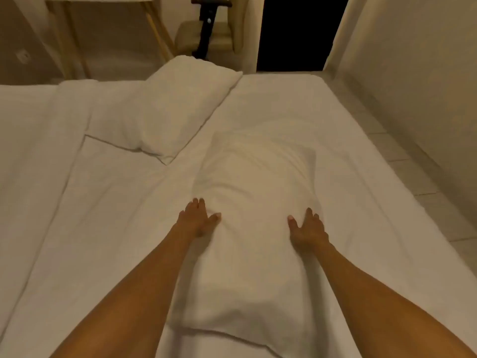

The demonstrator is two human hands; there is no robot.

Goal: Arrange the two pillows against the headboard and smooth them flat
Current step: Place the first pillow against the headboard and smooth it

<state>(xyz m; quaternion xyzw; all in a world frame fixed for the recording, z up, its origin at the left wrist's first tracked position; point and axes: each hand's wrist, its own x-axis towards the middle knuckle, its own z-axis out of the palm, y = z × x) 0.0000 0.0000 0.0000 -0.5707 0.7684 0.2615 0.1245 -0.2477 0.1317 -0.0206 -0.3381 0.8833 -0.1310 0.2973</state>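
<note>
Where tiled floor (402,151) begins, white bed (108,228), two pillows (253,228).

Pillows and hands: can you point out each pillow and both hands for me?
near pillow (254,254), head view, its middle top.
far pillow (165,112), head view, its middle.
left hand (197,218), head view, its back.
right hand (308,229), head view, its back.

Two white pillows (165,117) (254,228), two bare hands (197,218) (308,229), one bed (108,228).
</note>
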